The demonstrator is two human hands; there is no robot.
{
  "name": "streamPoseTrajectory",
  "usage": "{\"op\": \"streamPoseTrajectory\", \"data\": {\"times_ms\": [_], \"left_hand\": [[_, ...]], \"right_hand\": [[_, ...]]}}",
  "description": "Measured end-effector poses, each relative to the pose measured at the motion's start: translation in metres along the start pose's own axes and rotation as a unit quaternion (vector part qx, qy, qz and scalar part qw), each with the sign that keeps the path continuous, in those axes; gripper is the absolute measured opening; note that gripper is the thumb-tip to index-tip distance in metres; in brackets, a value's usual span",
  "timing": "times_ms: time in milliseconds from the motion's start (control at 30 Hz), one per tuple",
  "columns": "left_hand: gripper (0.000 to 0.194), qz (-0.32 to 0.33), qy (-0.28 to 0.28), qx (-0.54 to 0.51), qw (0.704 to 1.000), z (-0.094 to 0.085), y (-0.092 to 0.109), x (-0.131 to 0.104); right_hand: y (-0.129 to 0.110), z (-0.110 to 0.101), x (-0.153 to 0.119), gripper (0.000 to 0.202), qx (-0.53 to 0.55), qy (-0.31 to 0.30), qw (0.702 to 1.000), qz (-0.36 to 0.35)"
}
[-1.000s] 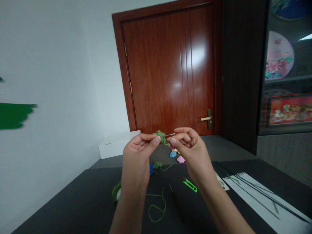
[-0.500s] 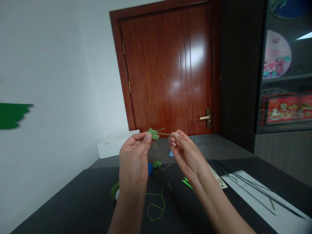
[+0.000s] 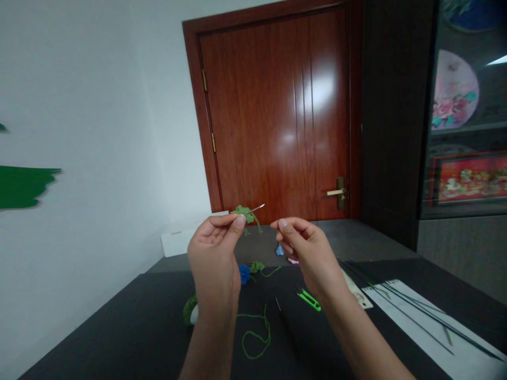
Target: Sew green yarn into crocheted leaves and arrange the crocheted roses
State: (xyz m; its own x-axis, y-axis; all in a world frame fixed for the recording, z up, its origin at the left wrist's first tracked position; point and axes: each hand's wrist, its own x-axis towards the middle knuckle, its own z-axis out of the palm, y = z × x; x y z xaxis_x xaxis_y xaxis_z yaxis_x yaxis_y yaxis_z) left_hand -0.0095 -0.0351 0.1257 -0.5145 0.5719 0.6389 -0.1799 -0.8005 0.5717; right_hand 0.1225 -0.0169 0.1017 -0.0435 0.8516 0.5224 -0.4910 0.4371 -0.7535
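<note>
My left hand (image 3: 214,248) is raised over the table, thumb and index finger pinching a small green crocheted piece (image 3: 246,212). A thin metal needle (image 3: 253,210) slants out of that pinch to the upper right, and green yarn ends dangle from the piece. Facing it, a short gap to the right, is my right hand (image 3: 303,243). Its thumb presses against the index finger, and no yarn shows between them. On the table below lie a blue crocheted flower (image 3: 244,274) and another green crocheted piece (image 3: 257,266) with a yarn tail.
A dark-handled hook (image 3: 283,316), bright green clips (image 3: 309,300) and a loop of green yarn (image 3: 256,343) lie on the black mat (image 3: 130,327). At right, dark stems (image 3: 428,311) cross white paper (image 3: 415,348). A white box (image 3: 174,244) stands back left.
The yarn strand that was stretched to my right hand now hangs loose from the green piece. My right hand has lowered slightly and turned; the left still pinches the piece and needle.
</note>
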Motion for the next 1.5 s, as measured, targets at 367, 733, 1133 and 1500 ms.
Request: {"op": "streamPoseTrajectory", "data": {"times_ms": [367,733,1133,1500], "left_hand": [[0.012,-0.001,-0.043,0.030,0.999,0.001,0.003,-0.003],[0.014,-0.063,-0.029,-0.012,0.998,0.002,-0.001,-0.003],[0.016,-0.113,-0.054,-0.033,0.992,0.004,-0.003,-0.004],[0.017,-0.110,-0.055,-0.038,0.992,0.004,-0.002,-0.003]], "right_hand": [[0.008,-0.001,0.004,0.024,-0.196,-0.011,0.976,-0.095],[0.008,0.016,0.001,0.025,0.204,0.037,0.978,-0.022],[0.006,0.015,0.004,0.021,0.243,0.044,0.969,-0.017],[0.003,0.013,0.004,0.027,0.230,0.056,0.971,0.008]]}}
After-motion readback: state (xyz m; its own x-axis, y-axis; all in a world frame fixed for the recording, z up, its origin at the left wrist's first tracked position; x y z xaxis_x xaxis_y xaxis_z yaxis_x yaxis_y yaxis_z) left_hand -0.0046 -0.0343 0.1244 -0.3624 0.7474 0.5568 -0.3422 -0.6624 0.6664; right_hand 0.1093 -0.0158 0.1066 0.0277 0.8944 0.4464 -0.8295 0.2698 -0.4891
